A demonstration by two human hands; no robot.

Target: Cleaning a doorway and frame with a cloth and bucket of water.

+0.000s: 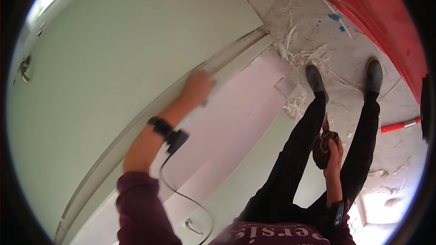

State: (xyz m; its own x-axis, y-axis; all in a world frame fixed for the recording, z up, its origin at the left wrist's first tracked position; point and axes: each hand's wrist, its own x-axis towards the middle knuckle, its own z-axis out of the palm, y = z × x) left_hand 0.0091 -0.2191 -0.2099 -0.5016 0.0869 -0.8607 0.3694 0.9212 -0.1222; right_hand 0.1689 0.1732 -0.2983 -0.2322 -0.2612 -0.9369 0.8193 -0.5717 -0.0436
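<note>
My left hand [197, 87], blurred, is closed like a fist against the pale frame strip [235, 58] along the edge of a light green door [112, 51]. A small dark bit shows by its fingers, too smeared to name, and whether the hand grips it I cannot tell. Low between my legs, my right hand [333, 153] holds a crumpled brown cloth [321, 151], one end of it pointing up. A black strap with a small box and a cable [178, 140] sits on my left wrist. Right of the frame strip runs a pinkish-white panel [238, 109].
Torn white strips [306, 56] litter the grey floor [351, 49] around my dark shoes. A large red panel [378, 13] stands at the upper right. Nearby lies a red and silver stick-like object [400, 125]. Lever handles show at far left [24, 69] and bottom [192, 227].
</note>
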